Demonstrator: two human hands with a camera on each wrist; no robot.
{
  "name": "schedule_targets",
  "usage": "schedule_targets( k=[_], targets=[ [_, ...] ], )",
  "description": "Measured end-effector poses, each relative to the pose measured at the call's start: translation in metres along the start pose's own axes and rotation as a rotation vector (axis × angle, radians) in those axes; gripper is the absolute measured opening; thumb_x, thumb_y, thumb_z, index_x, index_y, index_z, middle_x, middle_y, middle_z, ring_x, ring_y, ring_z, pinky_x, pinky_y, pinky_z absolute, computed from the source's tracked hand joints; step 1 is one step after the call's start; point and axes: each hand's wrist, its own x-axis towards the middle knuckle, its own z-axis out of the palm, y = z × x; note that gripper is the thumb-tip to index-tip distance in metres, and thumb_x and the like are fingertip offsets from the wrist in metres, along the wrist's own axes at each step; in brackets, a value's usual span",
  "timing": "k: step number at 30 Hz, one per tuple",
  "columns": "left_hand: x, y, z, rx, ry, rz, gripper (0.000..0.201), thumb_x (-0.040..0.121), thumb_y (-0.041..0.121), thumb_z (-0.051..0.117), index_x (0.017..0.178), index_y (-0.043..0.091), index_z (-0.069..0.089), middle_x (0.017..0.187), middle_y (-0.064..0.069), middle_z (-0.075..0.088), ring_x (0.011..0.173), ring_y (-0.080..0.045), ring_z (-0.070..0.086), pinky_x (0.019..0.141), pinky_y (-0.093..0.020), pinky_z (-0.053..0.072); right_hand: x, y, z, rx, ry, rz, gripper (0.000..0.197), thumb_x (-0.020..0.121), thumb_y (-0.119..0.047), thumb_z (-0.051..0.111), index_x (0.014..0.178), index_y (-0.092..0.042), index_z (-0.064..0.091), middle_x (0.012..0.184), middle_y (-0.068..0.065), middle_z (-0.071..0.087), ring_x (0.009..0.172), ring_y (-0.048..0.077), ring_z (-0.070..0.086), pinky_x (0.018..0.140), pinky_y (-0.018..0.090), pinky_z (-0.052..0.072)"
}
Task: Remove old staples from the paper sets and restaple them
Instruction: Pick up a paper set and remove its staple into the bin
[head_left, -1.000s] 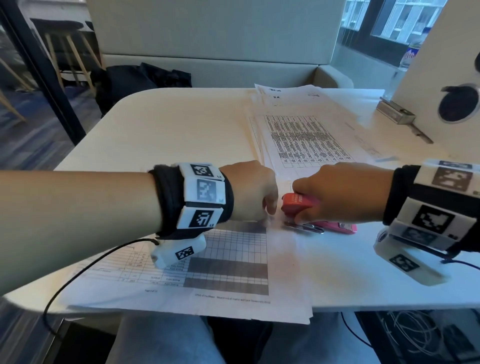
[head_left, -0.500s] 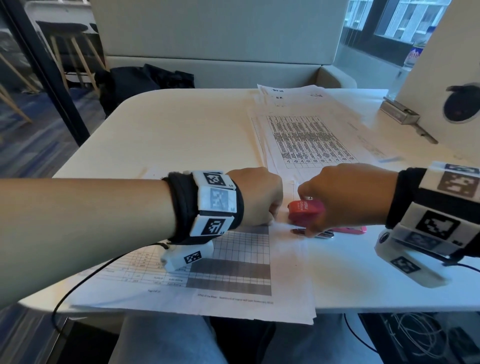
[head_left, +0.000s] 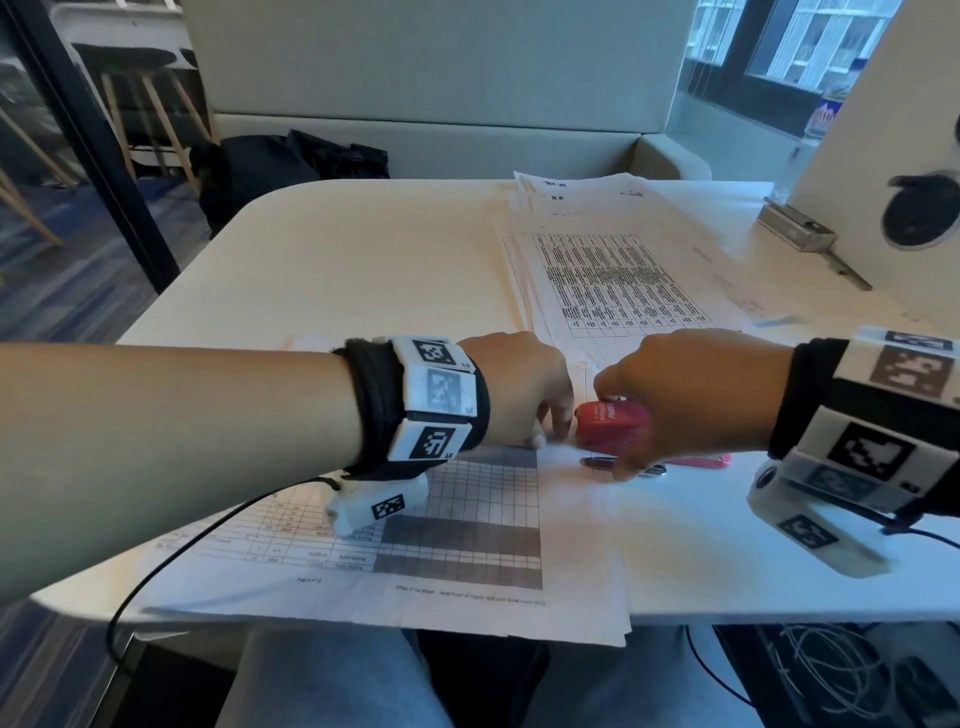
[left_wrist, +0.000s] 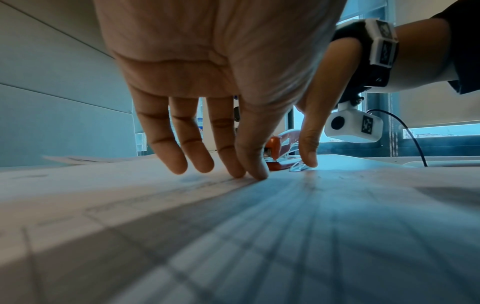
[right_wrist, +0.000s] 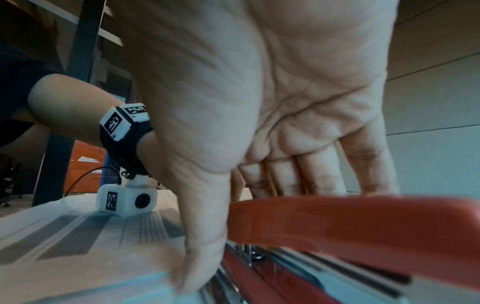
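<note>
Office booth, grey padded seat behind, windows at the right. Pale bench (head_left: 322, 270) carries a loose spread of printed sheets (head_left: 613, 280) at the far side and, nearest the edge, the paper set (head_left: 457, 540) being worked, its grid page up.

Left hand (head_left: 519, 395), fingers nearly straight, presses its fingertips (left_wrist: 255, 171) onto the set's top corner and grips nothing. Right hand (head_left: 691, 395) is wrapped over the red stapler (head_left: 613, 426), fingers on the top arm, thumb down beside the base, at the set's corner.

Judgement: the sheets are light, limp and prone to sliding or fanning, so pinning them close to the corner is right. The stapler is rigid and sprung; press on the front of its top arm.

The head view gives the layout but hides the stapler's mouth. The right wrist view shows the top arm raised off the metal rail (right_wrist: 298, 265). The left wrist view shows the fingertip contact. No staple is discernible anywhere.
</note>
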Motion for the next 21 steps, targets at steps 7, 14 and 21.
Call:
schedule_targets(
  k=[7, 14, 21],
  targets=[
    [0.003, 0.001, 0.000, 0.031, 0.008, 0.009, 0.016, 0.083, 0.022, 0.071, 0.097, 0.029, 0.073, 0.092, 0.012, 0.069, 0.084, -0.008, 0.059, 0.072, -0.023, 0.044, -0.001, 0.000, -0.002, -0.003, 0.005, -0.009, 0.053, 0.066, -0.076, 0.063, 0.085, -0.029, 0.047, 0.065, -0.008, 0.044, 0.054, 0.004, 0.035, 0.047, 0.025, 0.024],
    [0.008, 0.000, -0.001, 0.039, -0.018, 0.028, 0.015, 0.082, 0.021, 0.071, 0.097, 0.026, 0.073, 0.091, 0.011, 0.069, 0.084, -0.009, 0.058, 0.071, -0.023, 0.044, -0.001, -0.001, -0.002, -0.005, 0.004, -0.011, 0.054, 0.067, -0.076, 0.062, 0.086, -0.027, 0.049, 0.065, -0.007, 0.045, 0.055, 0.005, 0.036, 0.047, 0.026, 0.024],
    [0.010, -0.001, 0.002, 0.071, -0.001, 0.058, 0.010, 0.083, 0.023, 0.069, 0.093, 0.025, 0.073, 0.078, 0.013, 0.062, 0.075, -0.008, 0.055, 0.068, -0.022, 0.040, -0.001, -0.002, -0.003, -0.007, -0.002, -0.012, 0.054, 0.067, -0.076, 0.061, 0.087, -0.027, 0.050, 0.066, -0.007, 0.046, 0.055, 0.005, 0.036, 0.047, 0.025, 0.024]
  ],
)
